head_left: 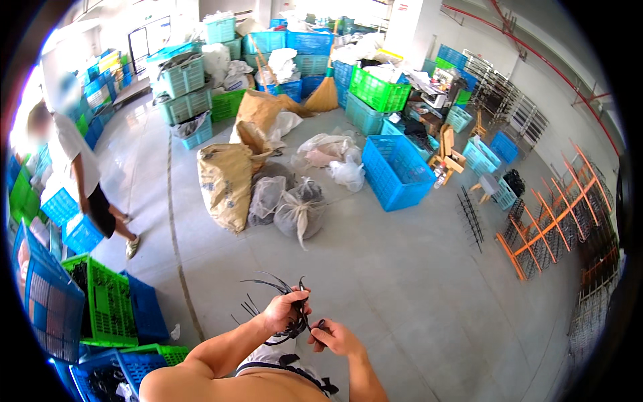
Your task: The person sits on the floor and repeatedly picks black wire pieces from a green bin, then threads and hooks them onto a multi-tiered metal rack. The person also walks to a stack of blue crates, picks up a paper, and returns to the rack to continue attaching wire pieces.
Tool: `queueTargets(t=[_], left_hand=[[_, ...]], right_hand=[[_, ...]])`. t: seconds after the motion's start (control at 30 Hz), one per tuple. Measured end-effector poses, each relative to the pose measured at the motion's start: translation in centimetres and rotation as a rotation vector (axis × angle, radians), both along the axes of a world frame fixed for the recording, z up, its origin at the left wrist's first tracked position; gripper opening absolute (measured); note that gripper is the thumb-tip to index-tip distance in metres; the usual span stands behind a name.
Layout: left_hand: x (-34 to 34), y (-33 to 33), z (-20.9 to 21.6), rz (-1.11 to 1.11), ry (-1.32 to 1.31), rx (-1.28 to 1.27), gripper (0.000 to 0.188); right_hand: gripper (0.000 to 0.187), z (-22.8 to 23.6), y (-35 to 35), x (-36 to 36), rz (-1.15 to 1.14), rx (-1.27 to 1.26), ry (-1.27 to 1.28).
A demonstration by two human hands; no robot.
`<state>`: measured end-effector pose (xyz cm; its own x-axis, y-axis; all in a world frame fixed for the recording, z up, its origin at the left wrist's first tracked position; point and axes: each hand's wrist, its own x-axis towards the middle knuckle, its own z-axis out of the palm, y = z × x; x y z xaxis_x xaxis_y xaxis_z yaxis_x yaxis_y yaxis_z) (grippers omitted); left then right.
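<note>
My left hand (pixel 284 312) is closed around a bundle of thin, black, flexible strips (pixel 293 328), whose loose ends fan out to the left and above the fist. Whether they are cables or rubber strips, I cannot tell. Just to the right and a little lower, my right hand (pixel 335 338) pinches a black piece that seems to run on from the bundle. Both hands are in front of my body, over the grey floor (pixel 415 288). My fingers partly hide the middle of the bundle.
Ahead lie tied mesh sacks (pixel 301 208) and a large tan sack (pixel 224 184). A blue crate (pixel 397 173) stands beyond. Green crates (pixel 106 301) are close on my left. Orange metal racks (pixel 556 214) lean at right. A person (pixel 77 167) stands at far left.
</note>
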<state>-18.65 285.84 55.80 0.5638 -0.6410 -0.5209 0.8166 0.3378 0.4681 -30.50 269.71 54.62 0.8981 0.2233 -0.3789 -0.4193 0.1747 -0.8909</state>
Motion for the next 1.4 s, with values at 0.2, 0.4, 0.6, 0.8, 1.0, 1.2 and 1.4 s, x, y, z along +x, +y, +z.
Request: queueTargets(t=[0.2, 0.4, 0.6, 0.8, 1.0, 1.2, 1.4], left_hand=[[6.5, -16.8, -2.1, -0.088, 0.124, -0.02, 0.013], [12.0, -33.7, -0.8, -0.437, 0.242, 0.036, 0.021], [14.6, -49.4, -3.3, -0.577, 0.145, -0.049, 0.03], [16.0, -67.4, -3.3, -0.554, 0.042, 0.094, 0.035], [17.6, -84.2, -3.0, -0.48, 0.02, 0.091, 0.038], [21.5, -100.2, -4.8, -0.439, 0.072, 0.035, 0.05], [27.4, -115.8, -3.9, -0.317, -0.107, 0.051, 0.055]], right_hand=[[0.025, -1.6, -12.8, 4.4, -0.243, 0.003, -0.009], [0.024, 0.5, -26.6, 7.9, -0.462, -0.035, -0.036], [0.023, -1.4, -39.0, 8.5, -0.735, 0.157, -0.031], [0.034, -1.0, -54.9, 9.5, -0.719, 0.095, 0.018], [0.038, 0.2, -73.3, 11.7, -0.685, 0.012, 0.026], [0.024, -2.1, -89.8, 16.6, -0.687, 0.073, 0.085], [0.024, -3.2, -105.4, 22.4, -0.748, 0.137, 0.086]])
